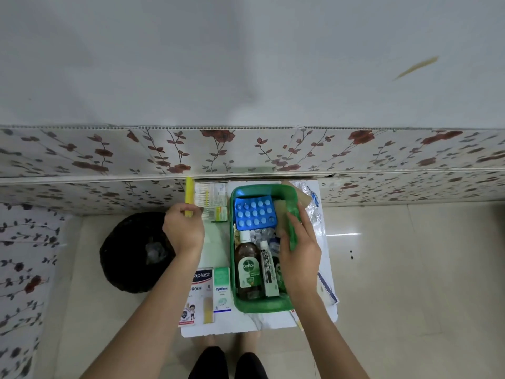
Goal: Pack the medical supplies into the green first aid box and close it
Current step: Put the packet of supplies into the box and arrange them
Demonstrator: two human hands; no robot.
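The left hand (183, 228) is curling its fingers (179, 212) round a yellow stick (188, 196); the right hand (299, 247) is gripping the rim of the green first aid box (262, 306), at three o'clock from it. Packing seems midway: cotton buds (211, 202) and plasters (197, 295) are lying outside, so dropping the stick inside looks next.

One box (262, 306), one bottle (247, 269), two cartons (201, 295).

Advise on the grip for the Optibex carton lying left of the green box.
Pinch the Optibex carton across its long side faces, coming straight down from above. It lies flat on the white board, narrow and long. The plaster box and green box flank it closely, so finger room looks tight; the near short end is free.
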